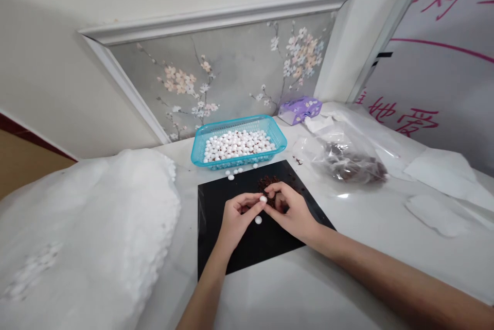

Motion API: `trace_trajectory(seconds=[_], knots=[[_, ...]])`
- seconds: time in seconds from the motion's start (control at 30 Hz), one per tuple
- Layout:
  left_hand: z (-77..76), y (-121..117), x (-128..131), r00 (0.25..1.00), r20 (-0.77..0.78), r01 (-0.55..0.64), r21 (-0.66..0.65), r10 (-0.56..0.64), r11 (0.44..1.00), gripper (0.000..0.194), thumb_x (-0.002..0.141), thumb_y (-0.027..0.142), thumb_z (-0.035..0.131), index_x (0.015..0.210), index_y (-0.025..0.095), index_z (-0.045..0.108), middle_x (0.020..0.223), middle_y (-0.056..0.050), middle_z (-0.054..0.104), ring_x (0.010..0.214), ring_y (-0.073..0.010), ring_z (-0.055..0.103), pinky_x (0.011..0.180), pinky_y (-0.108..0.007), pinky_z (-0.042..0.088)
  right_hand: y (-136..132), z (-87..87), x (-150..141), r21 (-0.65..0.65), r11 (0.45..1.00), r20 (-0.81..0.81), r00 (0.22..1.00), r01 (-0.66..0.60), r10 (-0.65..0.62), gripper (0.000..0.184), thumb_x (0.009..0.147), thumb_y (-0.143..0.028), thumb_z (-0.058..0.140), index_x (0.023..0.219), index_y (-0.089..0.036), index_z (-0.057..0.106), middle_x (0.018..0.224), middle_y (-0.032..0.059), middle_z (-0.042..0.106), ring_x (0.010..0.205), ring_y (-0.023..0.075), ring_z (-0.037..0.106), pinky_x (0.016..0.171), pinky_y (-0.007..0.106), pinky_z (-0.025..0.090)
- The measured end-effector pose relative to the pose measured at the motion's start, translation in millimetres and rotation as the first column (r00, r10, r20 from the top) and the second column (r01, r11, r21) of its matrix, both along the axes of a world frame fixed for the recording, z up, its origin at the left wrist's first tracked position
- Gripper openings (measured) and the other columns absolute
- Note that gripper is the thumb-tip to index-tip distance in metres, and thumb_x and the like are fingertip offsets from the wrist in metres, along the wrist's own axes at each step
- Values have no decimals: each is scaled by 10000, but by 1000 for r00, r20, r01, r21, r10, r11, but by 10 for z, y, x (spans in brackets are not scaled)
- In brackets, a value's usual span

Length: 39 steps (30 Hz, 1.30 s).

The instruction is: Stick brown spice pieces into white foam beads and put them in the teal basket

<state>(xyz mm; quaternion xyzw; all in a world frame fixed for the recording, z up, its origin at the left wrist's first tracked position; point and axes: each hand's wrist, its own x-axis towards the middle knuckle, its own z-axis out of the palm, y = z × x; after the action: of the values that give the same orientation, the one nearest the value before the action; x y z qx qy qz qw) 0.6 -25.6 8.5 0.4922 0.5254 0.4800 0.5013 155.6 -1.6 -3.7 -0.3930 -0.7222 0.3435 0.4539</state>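
My left hand pinches a small white ball between thumb and index finger. Close against it on the right is my right hand, its fingers curled and its thumb tip at the ball. Whatever small thing the right fingertips hold, if any, is too small to make out. Below the hands, a second white ball lies on a black mat. A pile of small dark-brown bits sits on the mat just behind my right hand, partly covered by it.
Behind the mat stands a blue plastic basket of many white balls, with several loose balls before it. A large white bag fills the left. At right lie a clear bag of brown material and a purple tissue pack.
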Motion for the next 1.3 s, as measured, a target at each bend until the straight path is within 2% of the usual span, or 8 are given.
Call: trace_trajectory(seconds=[0.3, 0.4, 0.57, 0.67, 0.8, 0.87, 1.03, 1.3], knots=[[53, 3, -48, 964, -26, -262, 93, 266, 960, 232, 745, 364, 624, 818, 151, 682, 787, -41, 668, 589, -99, 514, 547, -204, 413, 226, 377, 3, 229, 966, 169, 972, 121, -162, 141, 844, -270, 531, 958, -209, 587, 897, 29, 574, 508, 77, 475, 543, 238, 447], [44, -2, -65, 962, -78, -250, 115, 260, 961, 203, 754, 346, 598, 789, 159, 668, 716, -23, 626, 575, -103, 491, 529, -205, 388, 583, 549, 17, 317, 918, 242, 916, 239, -321, 233, 873, -305, 472, 1037, -201, 601, 897, 41, 563, 483, 84, 459, 546, 254, 429], [60, -22, -86, 948, -231, -183, 174, 220, 968, 199, 749, 181, 484, 871, 175, 641, 656, 4, 532, 578, -116, 491, 534, -217, 380, 863, 592, 120, 307, 925, 367, 868, 225, -334, 297, 800, -261, 541, 1078, -177, 599, 942, 75, 571, 594, 145, 532, 549, 280, 399], [111, -55, -146, 806, -538, -72, 328, 249, 942, 229, 679, 91, 432, 808, 181, 599, 729, -9, 553, 613, -126, 496, 570, -234, 374, 676, 527, 230, 259, 959, 451, 864, 114, -224, 177, 801, -223, 520, 928, -179, 636, 858, 50, 598, 577, 136, 536, 554, 274, 398], [170, -104, -235, 377, -889, 176, 345, 261, 922, 111, 661, 121, 444, 667, 190, 530, 698, -23, 557, 643, -164, 520, 553, -270, 309, 332, 434, 340, 162, 973, 546, 836, -162, 48, 109, 775, -178, 553, 818, -223, 642, 751, -2, 610, 620, 124, 571, 574, 239, 418], [176, -117, -252, 265, -940, 238, 280, 216, 930, 78, 668, 153, 451, 633, 193, 507, 655, -23, 551, 598, -166, 518, 528, -279, 279, 237, 379, 359, 113, 958, 568, 809, -262, 155, 107, 742, -162, 594, 802, -237, 639, 704, -22, 601, 607, 116, 574, 560, 223, 422], [154, -129, -233, 179, -974, 282, 188, 140, 941, 61, 668, 179, 455, 645, 192, 510, 639, -21, 573, 561, -169, 532, 519, -286, 255, 216, 243, 357, 71, 957, 556, 807, -283, 197, 133, 781, -126, 537, 816, -227, 617, 747, -3, 612, 643, 134, 587, 593, 250, 444], [137, -123, -222, 232, -969, 298, 156, 87, 942, 64, 738, 198, 444, 744, 197, 508, 600, 4, 585, 556, -156, 544, 531, -272, 295, 189, 212, 359, 35, 965, 492, 845, -260, 210, 167, 848, -144, 451, 809, -217, 595, 828, 22, 615, 721, 156, 606, 660, 285, 465]])
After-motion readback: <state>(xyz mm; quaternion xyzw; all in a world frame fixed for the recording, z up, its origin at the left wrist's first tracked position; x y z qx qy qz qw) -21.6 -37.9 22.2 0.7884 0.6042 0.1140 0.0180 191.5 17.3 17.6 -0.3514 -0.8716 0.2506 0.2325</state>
